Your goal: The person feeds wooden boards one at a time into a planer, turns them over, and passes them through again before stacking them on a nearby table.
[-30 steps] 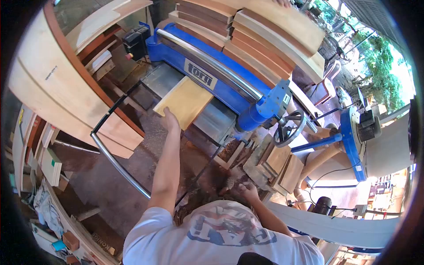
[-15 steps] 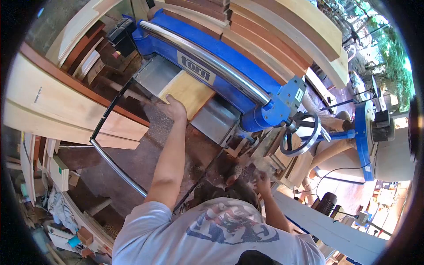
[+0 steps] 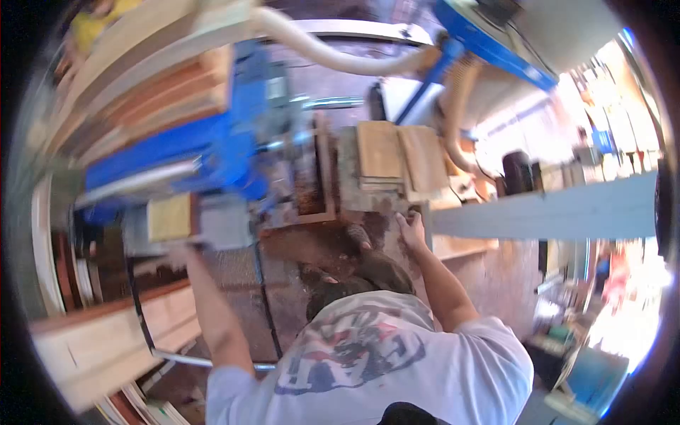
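My left hand [image 3: 183, 252] is smeared by motion at the near end of a pale wooden board [image 3: 168, 218]. That board lies on the grey metal bed [image 3: 223, 223] of a blue thickness planer [image 3: 159, 152]. Out to the right, my right hand [image 3: 411, 230] has its fingers curled in beside the lower corner of a stack of short wooden boards [image 3: 380, 152]. What its fingers hold, if anything, cannot be made out.
Long timber [image 3: 152, 88] is piled on top of the planer. A long pale plank [image 3: 545, 210] reaches to the right of my right hand. A ribbed hose [image 3: 460, 92] hangs from a blue-framed machine [image 3: 496, 46]. Wide boards [image 3: 85, 347] lie at the lower left.
My view has swung to the right, so the planer now appears farther left and blurred. My left hand remains near the board, and my right hand now shows fully beside the short stack.
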A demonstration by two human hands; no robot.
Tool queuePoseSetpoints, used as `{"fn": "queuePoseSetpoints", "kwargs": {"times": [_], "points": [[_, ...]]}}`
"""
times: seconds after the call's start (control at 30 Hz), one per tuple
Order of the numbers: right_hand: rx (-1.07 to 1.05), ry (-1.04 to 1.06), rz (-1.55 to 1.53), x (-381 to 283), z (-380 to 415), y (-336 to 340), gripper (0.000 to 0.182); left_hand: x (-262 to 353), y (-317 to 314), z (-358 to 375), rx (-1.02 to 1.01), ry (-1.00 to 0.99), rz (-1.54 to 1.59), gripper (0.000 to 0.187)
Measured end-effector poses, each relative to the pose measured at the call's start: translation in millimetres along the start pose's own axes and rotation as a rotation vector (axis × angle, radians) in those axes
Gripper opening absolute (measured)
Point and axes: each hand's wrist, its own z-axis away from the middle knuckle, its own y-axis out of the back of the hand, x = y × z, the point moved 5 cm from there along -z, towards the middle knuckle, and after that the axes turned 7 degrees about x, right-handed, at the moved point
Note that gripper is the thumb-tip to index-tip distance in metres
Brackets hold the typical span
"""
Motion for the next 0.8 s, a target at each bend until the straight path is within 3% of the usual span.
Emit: {"fn": "queuePoseSetpoints", "kwargs": {"times": [0.03,0.07,0.1,0.13,0.2,0.27,0.3,0.33,0.37,0.5,0.63,0.73,0.8], "points": [[-0.004,-0.094,0.011,13,-14,14,0.085,-9,66,55,0.063,0.122,0.502,0.058],[0.048,-0.097,0.056,36,-37,22,0.088,-18,96,98,0.158,0.208,0.717,0.057],[0.086,-0.092,0.105,65,-65,21,0.091,-37,117,135,0.233,0.2,0.723,0.057],[0.116,-0.078,0.159,88,-91,26,0.094,-62,135,170,0.299,0.128,0.536,0.057],[0.081,-0.097,0.331,107,-144,39,0.102,-143,112,185,0.246,-0.196,-0.052,0.059],[-0.001,-0.099,0.44,114,-203,41,0.113,-161,184,271,0.258,0.258,0.241,0.05],[-0.066,-0.099,0.469,118,-231,40,0.119,-194,190,283,0.385,0.101,0.297,0.06],[-0.023,-0.074,0.494,121,-251,41,0.122,-196,220,308,0.542,-0.252,0.042,0.059],[0.026,-0.042,0.512,119,-274,42,0.125,-197,234,333,0.541,-0.349,-0.039,0.059],[0.014,-0.146,0.438,123,-314,30,0.122,-197,254,391,0.319,-0.309,-0.167,0.06],[0.028,-0.21,0.426,138,-296,38,0.114,-186,261,413,0.275,-0.349,-0.203,0.061],[0.114,-0.237,0.289,205,-267,16,0.107,-186,261,416,0.26,-0.347,-0.222,0.061],[0.042,-0.293,0.415,187,-272,22,0.106,-184,262,419,0.262,-0.349,-0.234,0.062]]}}
